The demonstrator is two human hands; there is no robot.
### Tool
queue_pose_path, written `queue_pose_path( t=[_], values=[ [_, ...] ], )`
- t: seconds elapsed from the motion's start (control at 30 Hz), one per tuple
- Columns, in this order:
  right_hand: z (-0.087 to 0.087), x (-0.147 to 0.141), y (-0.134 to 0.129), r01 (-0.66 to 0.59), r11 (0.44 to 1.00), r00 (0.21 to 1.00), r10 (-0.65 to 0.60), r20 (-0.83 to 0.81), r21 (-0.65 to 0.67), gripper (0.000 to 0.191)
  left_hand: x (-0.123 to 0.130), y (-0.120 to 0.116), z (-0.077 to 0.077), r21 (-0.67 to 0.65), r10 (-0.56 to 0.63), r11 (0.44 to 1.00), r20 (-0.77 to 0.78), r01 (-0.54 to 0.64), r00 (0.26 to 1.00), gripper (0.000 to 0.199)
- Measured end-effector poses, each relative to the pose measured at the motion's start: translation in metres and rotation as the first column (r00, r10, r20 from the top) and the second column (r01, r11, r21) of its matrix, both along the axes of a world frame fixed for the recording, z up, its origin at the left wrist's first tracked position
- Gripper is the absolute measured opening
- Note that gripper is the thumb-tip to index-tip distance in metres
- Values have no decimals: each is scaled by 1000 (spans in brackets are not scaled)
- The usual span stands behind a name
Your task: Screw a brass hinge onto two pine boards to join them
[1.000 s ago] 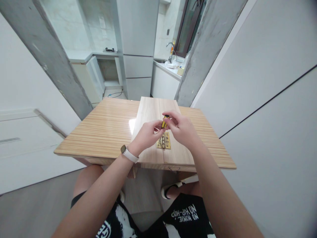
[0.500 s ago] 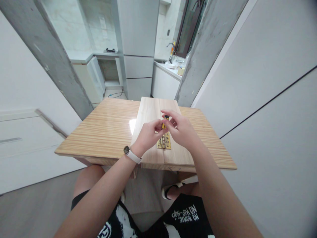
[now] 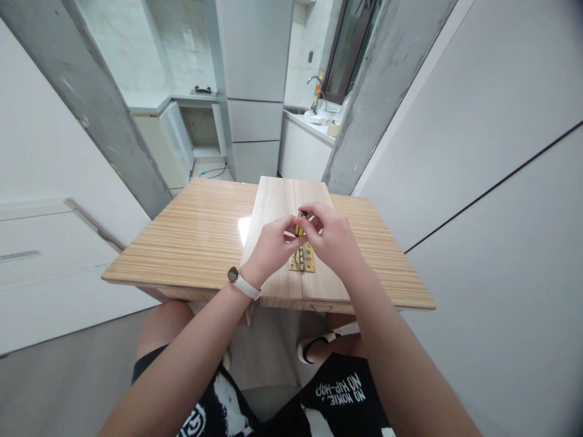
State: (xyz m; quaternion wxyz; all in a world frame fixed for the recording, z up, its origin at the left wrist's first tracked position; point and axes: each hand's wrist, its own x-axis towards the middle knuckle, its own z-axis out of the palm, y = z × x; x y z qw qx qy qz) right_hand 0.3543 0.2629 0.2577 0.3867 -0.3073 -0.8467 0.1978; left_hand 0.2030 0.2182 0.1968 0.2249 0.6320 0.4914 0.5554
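Note:
A screwdriver (image 3: 300, 224) with a yellow-and-black handle stands nearly upright between my two hands. The fingers of my left hand (image 3: 273, 244) are closed around its lower part from the left. From the right, my right hand (image 3: 331, 238) pinches the handle near its top with thumb and fingers. Just below the hands lies a brass-coloured hinge (image 3: 301, 260), spread flat across the seam of two pale wooden boards (image 3: 276, 203). My fingers cover the hinge's far end and the screwdriver's tip.
The boards rest on a striped wooden table (image 3: 195, 233), reaching its near edge. My legs are under that edge. Beyond the table stand a grey fridge (image 3: 255, 54) and a sink counter with a faucet (image 3: 314, 91). White panels flank both sides.
My right fingers have curled in and shifted slightly at the top of the screwdriver handle. The handle has moved a little to the left. The boards and hinge stay put.

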Motion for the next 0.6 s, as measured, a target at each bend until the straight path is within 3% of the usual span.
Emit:
queue_pose_path(
  t=[0.23,0.4,0.5,0.6],
  values=[
    [3,-2,-3,55,998,998,-55,0,5,13,1,0,-3,-11,77,997,6,-77,997,19],
    [2,0,-2,66,998,998,-66,2,-12,20,-1,0,-3,-15,39,999,-12,-39,999,14],
    [4,4,-3,23,998,1000,-22,18,-58,15,-3,0,-3,-19,8,1000,-1,-8,1000,14],
    [6,7,-3,-58,992,997,62,38,-108,30,-5,1,-2,-17,-3,1000,11,3,1000,13]
  ],
)
